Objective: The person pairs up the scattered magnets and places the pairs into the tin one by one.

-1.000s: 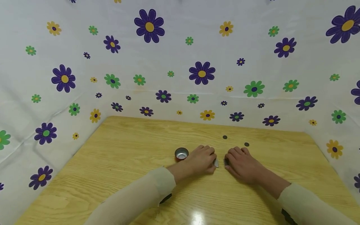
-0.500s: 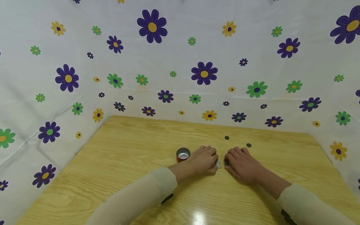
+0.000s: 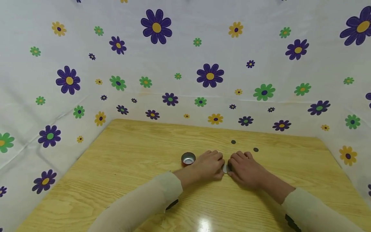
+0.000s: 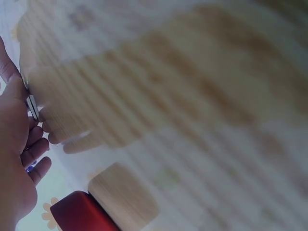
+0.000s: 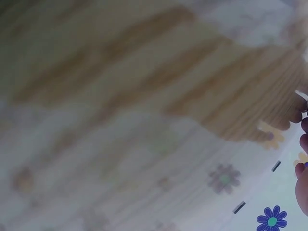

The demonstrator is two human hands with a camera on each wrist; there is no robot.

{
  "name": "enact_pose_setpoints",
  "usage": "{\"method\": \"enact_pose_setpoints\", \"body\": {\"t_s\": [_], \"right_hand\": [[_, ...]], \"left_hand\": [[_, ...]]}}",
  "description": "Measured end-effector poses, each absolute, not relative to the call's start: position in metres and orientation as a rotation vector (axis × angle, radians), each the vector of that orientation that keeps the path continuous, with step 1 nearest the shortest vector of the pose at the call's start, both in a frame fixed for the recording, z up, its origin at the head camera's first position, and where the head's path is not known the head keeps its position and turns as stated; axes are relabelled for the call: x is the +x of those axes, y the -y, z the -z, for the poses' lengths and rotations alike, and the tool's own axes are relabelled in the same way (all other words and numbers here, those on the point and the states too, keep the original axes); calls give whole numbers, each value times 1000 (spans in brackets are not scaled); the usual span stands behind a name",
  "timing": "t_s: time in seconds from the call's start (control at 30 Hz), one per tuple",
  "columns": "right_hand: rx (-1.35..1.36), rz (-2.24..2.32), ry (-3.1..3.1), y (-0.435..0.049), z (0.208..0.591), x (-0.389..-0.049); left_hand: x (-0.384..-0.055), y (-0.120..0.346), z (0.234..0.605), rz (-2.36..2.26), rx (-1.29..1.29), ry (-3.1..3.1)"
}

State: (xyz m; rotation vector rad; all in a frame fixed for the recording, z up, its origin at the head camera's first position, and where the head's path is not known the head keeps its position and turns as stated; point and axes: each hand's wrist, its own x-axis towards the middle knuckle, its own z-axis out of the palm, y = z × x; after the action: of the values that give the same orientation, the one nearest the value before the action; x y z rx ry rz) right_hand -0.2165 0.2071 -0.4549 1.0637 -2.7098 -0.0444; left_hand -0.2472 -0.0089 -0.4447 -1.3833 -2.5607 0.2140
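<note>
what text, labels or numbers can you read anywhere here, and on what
None: no word, label, brand or number can be read in any view.
The small metal piece between the left hand and right hand is too small to show any marking.
The metal cup and the two dark discs on the table show no print.
The cloth bears only flowers.
Both wrist views are blurred.
</note>
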Motion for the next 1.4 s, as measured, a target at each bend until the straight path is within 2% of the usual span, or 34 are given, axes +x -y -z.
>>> {"method": "enact_pose_setpoints", "body": {"t_s": [0.67,0.93,1.4], "right_hand": [[1024,76,2735,-204,452,-215],[1008,31,2737,-203,452,-214],[1033,-44,2692,-199,457,-216]], "left_hand": [[-248,19,440,-218,-1394,2622],[-252,40,438,-255,-1274,2715],[-264,88,439,-53,-1063,2706]]}}
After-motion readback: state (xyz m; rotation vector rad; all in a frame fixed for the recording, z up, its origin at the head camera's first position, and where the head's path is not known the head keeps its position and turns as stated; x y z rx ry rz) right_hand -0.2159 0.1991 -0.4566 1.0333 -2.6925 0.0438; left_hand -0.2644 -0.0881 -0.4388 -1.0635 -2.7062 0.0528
